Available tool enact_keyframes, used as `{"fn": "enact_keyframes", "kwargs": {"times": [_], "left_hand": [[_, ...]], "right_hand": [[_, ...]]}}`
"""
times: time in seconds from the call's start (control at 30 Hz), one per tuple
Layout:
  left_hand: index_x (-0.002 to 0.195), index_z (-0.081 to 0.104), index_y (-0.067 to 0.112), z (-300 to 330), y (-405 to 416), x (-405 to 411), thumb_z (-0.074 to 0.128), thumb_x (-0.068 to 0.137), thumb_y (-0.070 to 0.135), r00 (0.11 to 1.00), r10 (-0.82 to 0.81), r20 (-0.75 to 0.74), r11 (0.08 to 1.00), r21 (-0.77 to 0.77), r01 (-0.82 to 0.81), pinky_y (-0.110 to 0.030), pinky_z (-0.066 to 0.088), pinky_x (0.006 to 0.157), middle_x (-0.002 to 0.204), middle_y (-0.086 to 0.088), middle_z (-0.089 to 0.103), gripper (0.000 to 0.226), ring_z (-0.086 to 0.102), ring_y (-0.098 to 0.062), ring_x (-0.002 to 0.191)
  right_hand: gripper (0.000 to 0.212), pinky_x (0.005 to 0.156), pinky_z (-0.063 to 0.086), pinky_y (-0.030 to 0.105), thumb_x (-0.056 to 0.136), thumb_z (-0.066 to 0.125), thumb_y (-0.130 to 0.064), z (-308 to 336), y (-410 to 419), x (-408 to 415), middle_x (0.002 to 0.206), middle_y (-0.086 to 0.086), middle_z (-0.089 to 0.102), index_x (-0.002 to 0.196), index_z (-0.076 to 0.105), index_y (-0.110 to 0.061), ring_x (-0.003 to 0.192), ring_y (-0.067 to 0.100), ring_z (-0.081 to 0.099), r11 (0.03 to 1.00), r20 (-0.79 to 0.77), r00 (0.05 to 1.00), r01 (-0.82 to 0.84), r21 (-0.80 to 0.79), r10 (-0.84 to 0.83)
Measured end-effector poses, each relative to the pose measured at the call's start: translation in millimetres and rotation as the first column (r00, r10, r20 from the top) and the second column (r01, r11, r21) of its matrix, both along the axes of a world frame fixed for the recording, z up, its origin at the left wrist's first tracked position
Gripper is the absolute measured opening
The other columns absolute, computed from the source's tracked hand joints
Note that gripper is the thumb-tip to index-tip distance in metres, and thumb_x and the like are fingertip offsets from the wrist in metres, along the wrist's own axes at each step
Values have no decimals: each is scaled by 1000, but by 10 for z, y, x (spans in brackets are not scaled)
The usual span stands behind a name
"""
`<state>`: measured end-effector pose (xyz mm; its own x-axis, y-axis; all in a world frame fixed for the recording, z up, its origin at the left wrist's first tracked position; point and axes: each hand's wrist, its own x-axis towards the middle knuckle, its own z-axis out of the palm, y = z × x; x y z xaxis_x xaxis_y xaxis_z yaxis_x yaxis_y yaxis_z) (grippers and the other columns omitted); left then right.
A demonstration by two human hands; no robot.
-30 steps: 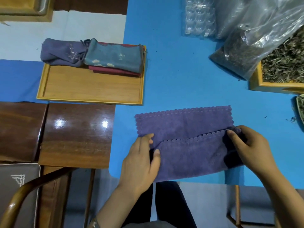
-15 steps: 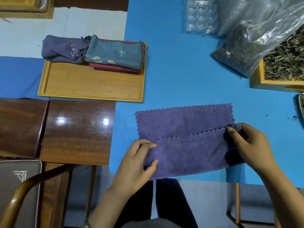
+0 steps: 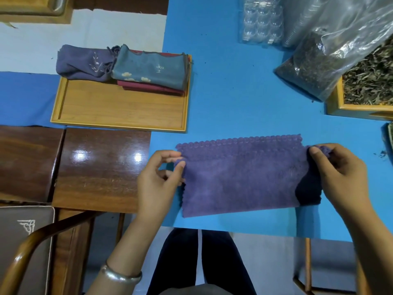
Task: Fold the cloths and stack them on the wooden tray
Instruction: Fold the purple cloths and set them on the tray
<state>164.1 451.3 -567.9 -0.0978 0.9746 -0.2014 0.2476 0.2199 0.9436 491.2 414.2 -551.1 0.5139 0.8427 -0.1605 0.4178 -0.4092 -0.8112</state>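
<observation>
A purple cloth [image 3: 240, 175] with scalloped edges lies folded over on the blue table cover, near the front edge. My left hand [image 3: 158, 179] pinches its upper left corner between thumb and fingers. My right hand [image 3: 340, 173] pinches the upper right corner. The near flap now reaches almost to the far scalloped edge. The wooden tray [image 3: 119, 109] sits to the upper left. On its far end lie a folded teal cloth [image 3: 148, 69] over a red cloth [image 3: 148, 87], and a rumpled purple-grey cloth [image 3: 85, 62] hangs over the tray's far left rim.
A dark glossy wooden table [image 3: 100, 167] adjoins on the left, with a chair arm [image 3: 42, 237] below it. At the back right are a plastic bag of dried leaves [image 3: 331, 60], a wooden box of leaves [image 3: 370, 88] and clear plastic packaging [image 3: 261, 20].
Both hands have carried the cloth's near flap away from me, from mid-cloth up to near the far edge. My left hand went from resting on the cloth to pinching its corner.
</observation>
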Motion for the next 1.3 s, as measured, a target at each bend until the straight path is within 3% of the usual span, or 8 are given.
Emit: {"fn": "enact_keyframes", "kwargs": {"times": [0.13, 0.33, 0.53, 0.67, 0.83, 0.97, 1.2, 1.3], "left_hand": [[91, 58, 40, -87, 222, 105, 67, 86, 21, 983, 0, -185, 999, 38, 7, -11, 47, 56, 82, 20, 65, 22, 63, 1, 61], [93, 57, 31, -178, 330, 182, 67, 86, 27, 940, 40, -340, 998, 68, -18, -6, 45, 59, 81, 18, 62, 13, 62, 4, 70], [95, 59, 25, -175, 321, 183, 63, 89, 24, 931, 58, -361, 995, 97, -25, -12, 46, 59, 85, 11, 64, 7, 62, -2, 67], [101, 60, 21, -136, 343, 209, 59, 91, 25, 889, 77, -451, 985, 172, 2, -3, 37, 64, 91, 11, 61, 10, 57, -5, 70], [104, 58, 16, -174, 411, 222, 59, 91, 22, 855, 15, -518, 993, 109, 48, -15, 32, 64, 91, 10, 56, 15, 57, -13, 77], [104, 58, 12, -209, 412, 222, 56, 93, 20, 852, 4, -523, 985, 151, 88, -14, 29, 65, 93, 3, 56, 13, 46, 1, 79], [105, 54, 14, -246, 413, 257, 50, 95, 23, 838, -6, -545, 994, 92, 66, -29, 39, 67, 100, -4, 57, 15, 56, -19, 84], [104, 52, 14, -211, 411, 257, 51, 94, 27, 840, -32, -542, 993, 75, 86, -33, 44, 66, 100, 0, 55, 16, 54, -17, 82]], "right_hand": [[17, 57, 39, 4, 92, 60, -24, -74, 243, -11, 71, -4, 60, 83, 61, -10, 60, -6, 53, 1000, 64, 998, -30, 2, 29], [21, 57, 32, 25, 92, 59, -31, -284, 393, -5, 69, -1, 58, 80, 57, -13, 68, 18, 53, 994, 226, 970, -71, -87, 89], [21, 59, 29, 23, 92, 57, -35, -329, 364, 4, 67, -6, 54, 81, 54, -17, 65, 14, 49, 999, 279, 959, -32, -32, 40], [19, 57, 26, 23, 94, 51, -40, -282, 372, -42, 67, -13, 50, 86, 50, -23, 62, 7, 42, 998, 330, 944, -38, 56, 17], [25, 60, 26, 30, 96, 50, -36, -352, 412, -37, 72, 5, 52, 91, 50, -12, 67, 26, 46, 993, 469, 876, -85, -80, 113], [29, 60, 31, 37, 98, 44, -35, -379, 468, -32, 84, 25, 64, 101, 45, -6, 74, 45, 58, 993, 534, 837, -92, -74, 117], [32, 59, 28, 37, 98, 41, -37, -402, 562, -64, 87, 31, 63, 101, 42, -5, 76, 48, 57, 984, 585, 797, -54, -172, 147], [33, 59, 30, 37, 97, 43, -39, -397, 564, -74, 87, 31, 63, 100, 42, -6, 77, 48, 57, 980, 591, 794, -28, -199, 142]]}}
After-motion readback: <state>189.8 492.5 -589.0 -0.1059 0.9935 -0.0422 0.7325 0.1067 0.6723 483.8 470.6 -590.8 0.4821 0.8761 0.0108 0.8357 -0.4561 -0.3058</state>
